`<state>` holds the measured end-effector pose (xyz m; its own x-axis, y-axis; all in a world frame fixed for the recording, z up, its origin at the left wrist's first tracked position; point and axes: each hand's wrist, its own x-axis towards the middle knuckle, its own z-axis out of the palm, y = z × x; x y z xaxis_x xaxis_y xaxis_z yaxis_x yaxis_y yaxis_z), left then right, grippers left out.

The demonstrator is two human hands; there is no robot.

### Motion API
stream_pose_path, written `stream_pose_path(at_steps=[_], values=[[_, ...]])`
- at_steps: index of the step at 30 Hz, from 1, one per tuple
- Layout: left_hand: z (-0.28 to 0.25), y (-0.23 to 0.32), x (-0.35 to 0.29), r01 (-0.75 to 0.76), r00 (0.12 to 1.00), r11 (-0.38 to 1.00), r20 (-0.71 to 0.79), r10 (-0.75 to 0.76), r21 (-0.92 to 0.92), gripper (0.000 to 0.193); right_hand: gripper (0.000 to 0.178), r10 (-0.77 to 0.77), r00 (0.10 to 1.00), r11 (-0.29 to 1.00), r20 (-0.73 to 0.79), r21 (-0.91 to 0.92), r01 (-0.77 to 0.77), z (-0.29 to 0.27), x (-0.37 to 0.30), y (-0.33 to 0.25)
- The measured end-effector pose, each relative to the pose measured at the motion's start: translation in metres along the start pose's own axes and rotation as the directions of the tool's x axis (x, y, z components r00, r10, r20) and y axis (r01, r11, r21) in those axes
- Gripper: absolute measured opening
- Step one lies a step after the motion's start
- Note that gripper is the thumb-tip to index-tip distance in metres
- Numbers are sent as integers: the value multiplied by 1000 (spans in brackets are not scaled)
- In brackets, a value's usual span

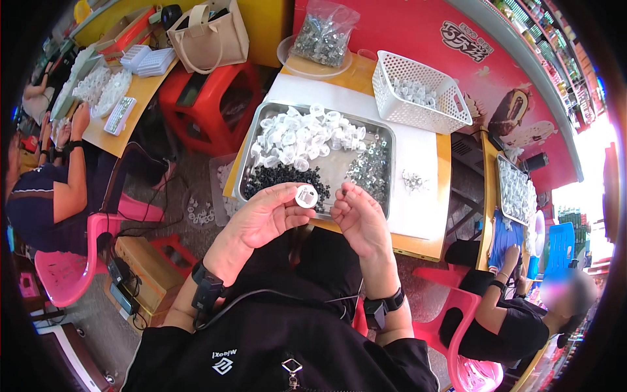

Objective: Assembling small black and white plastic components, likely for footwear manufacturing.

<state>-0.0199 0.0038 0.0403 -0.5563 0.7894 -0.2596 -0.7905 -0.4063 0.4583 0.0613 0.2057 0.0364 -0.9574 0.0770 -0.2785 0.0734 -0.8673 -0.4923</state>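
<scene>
A crowded workshop, wooden tables ringed by red and pink plastic stools: from my remote seat I look down on a metal tray (389, 140) at the table's near edge, heaped with white plastic caps (302, 137), small black parts (281, 176) and metal clips (371, 164). My left hand (264, 215) pinches one white ring-shaped cap (306, 195) between thumb and fingertips, just above the tray's front rim. My right hand (359, 219), just beside it, has its fingers curled close together; I cannot tell whether it holds anything. A white basket (450, 98) stands beyond the tray. Other seated people work at neighbouring tables.
</scene>
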Motion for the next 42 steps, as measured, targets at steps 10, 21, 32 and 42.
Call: stream_pose_path(at_steps=[10, 21, 32, 42], values=[[2, -15, 9, 67, 997, 998, -22, -67, 1, 28, 19, 6, 998, 999, 65, 48, -9, -8, -2, 2], [-1, -19, 3, 54, 998, 998, -15, -55, -37, 28, 14, 37, 995, 991, 91, 125, -49, -12, -6, 3], [-4, -24, -1, 54, 998, 998, -16, -55, -39, 25, 17, 55, 998, 991, -30, 121, -51, -7, -12, 0], [10, -24, -5, 99, 994, 994, -44, -98, 38, 30, 12, -177, 984, 945, 1, -281, 171, 3, -22, -4]])
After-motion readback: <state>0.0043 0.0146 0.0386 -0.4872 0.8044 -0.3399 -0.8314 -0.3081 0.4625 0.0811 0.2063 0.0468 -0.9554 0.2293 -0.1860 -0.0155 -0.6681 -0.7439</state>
